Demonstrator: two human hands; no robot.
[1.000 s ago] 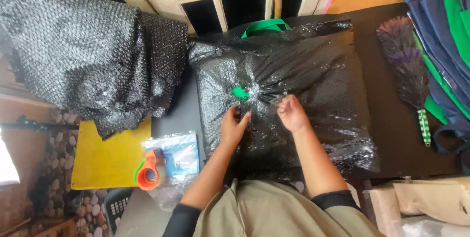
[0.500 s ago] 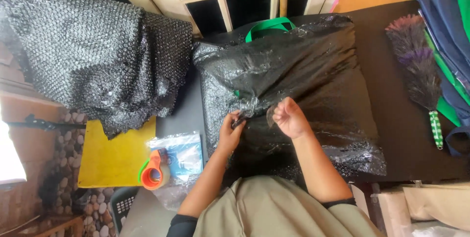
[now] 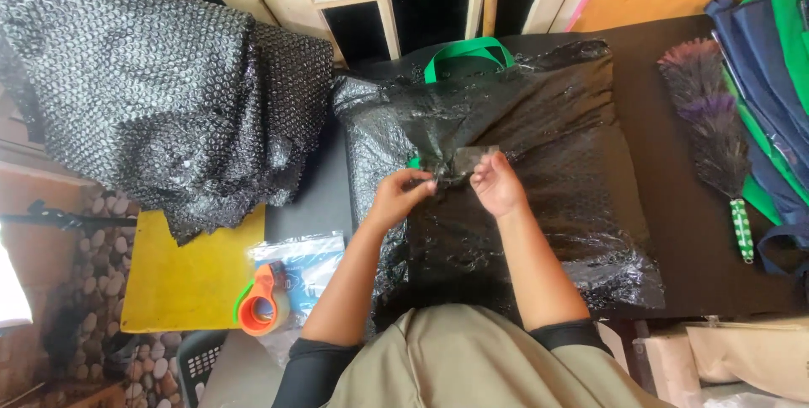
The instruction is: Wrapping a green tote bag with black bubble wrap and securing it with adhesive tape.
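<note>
A big flat bundle wrapped in black bubble wrap (image 3: 539, 172) lies on the dark table in front of me, with a green strap handle (image 3: 468, 52) poking out at its far end. My left hand (image 3: 403, 197) and my right hand (image 3: 497, 185) meet on top of it, both pinching a gathered fold of the wrap (image 3: 459, 162) near the bundle's middle. A bit of green shows under the fold by my left fingers.
A heap of loose black bubble wrap (image 3: 160, 96) fills the left. An orange tape dispenser (image 3: 261, 303) sits on a clear plastic pouch (image 3: 308, 260) beside a yellow board (image 3: 190, 281). A feather duster (image 3: 716, 138) and blue-green bags (image 3: 779, 62) lie right.
Both hands have moved up the bundle and drawn the loose wrap together into a fold. The small green spot that showed a second ago is now mostly covered.
</note>
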